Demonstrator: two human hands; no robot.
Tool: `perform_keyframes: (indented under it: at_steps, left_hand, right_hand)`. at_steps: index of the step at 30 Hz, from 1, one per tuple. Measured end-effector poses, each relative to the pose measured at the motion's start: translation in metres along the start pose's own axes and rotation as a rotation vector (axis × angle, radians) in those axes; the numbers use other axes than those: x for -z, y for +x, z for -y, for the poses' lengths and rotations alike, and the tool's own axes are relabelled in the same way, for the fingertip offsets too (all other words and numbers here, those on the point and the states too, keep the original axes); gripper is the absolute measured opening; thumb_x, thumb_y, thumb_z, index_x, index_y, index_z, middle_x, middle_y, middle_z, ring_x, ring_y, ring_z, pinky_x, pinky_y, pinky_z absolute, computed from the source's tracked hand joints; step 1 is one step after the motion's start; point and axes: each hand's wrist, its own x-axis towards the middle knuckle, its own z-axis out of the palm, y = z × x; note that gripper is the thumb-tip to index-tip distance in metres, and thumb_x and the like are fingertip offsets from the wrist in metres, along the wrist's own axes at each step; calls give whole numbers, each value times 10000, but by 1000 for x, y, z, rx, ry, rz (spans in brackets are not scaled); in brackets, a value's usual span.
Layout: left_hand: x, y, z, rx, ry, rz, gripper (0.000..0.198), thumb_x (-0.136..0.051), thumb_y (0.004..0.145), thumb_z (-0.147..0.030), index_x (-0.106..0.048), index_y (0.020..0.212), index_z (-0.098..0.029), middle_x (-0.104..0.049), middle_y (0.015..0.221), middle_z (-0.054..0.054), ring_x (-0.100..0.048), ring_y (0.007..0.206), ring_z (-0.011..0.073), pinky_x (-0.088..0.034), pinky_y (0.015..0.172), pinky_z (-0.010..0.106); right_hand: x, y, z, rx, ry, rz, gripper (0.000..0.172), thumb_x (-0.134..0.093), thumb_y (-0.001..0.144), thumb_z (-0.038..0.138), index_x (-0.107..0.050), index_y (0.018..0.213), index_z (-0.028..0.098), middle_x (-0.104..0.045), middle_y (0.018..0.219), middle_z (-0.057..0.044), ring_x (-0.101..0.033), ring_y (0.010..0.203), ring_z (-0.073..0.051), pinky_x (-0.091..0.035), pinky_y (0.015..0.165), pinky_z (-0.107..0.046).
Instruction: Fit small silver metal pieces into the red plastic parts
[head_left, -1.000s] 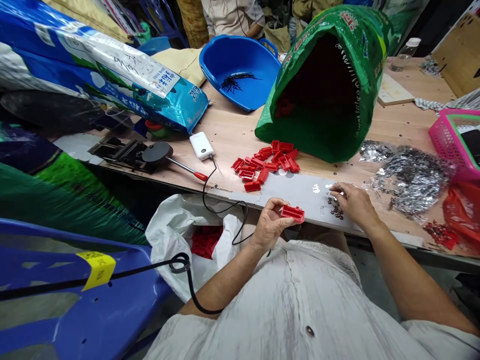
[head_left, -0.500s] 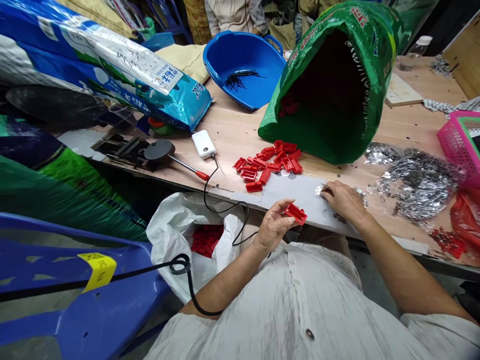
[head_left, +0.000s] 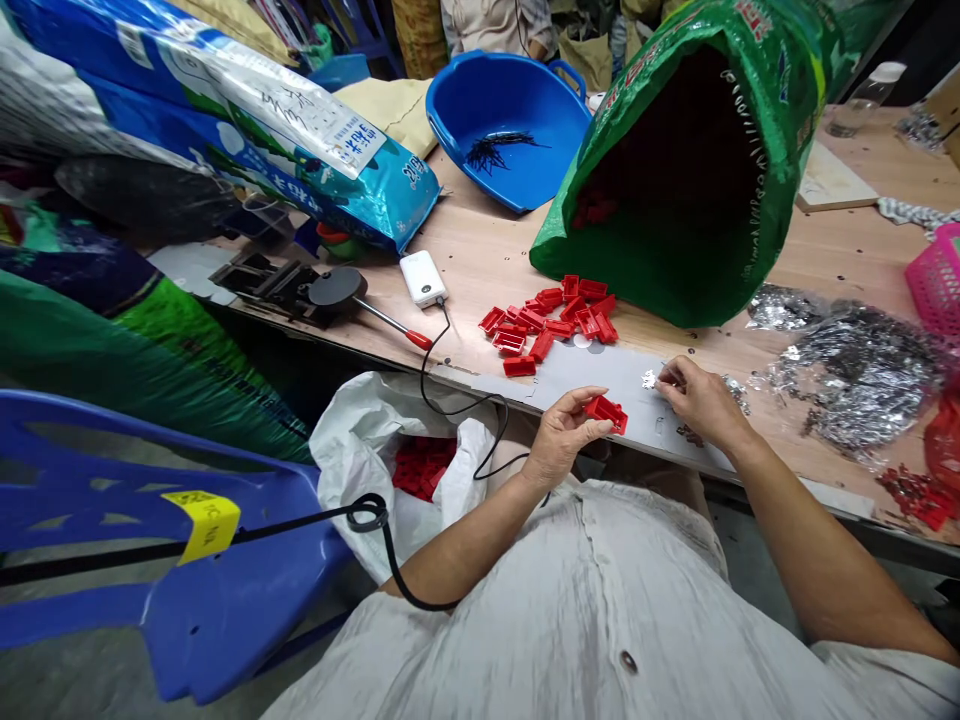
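My left hand [head_left: 561,440] pinches a small red plastic housing [head_left: 607,411] just above the table's near edge. My right hand [head_left: 699,402] rests on a grey sheet [head_left: 592,378], its fingertips pinched on a little cluster of shiny metal pieces [head_left: 649,380]. Small dark parts [head_left: 688,436] lie by that wrist. A heap of several red housings [head_left: 551,322] lies a short way beyond my left hand, at the mouth of a big green woven sack [head_left: 690,160] lying on its side.
A white bag [head_left: 375,450] holding red housings hangs below the table edge. A power bank [head_left: 422,278] with a black cable, a hand tool [head_left: 330,295], a blue basin [head_left: 510,125], a pile of metal clips [head_left: 855,375], a pink basket [head_left: 937,280] and a blue chair [head_left: 150,540] surround me.
My right hand slid left from the dark parts to the shiny metal pieces. My left hand tilted the red housing and shifted slightly right.
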Motion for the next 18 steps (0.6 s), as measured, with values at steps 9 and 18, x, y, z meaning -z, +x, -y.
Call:
perform_keyframes:
  at_steps: [9,18]
  left_hand:
    - [-8,-6,-1,-227,326,17,376,-780,736,-266,-673,1089,-193,-608,1117,66,-624,983,156,-563,859,282]
    - [-15,-13,-4,-482,648,86,264,-708,802,-219,-693,1066,-229,-664,1043,73,-612,1018,195,-531,928,364]
  right_hand:
    - [-10,-38,42,31,548,49,233,-614,859,431,-592,975,230,-611,849,-25,-553,761,-168,-445,696,-296]
    - [-21,-49,52,10,562,94,188,-585,881,409,-561,971,246,-579,804,-3,-534,720,-162,-433,689,-301]
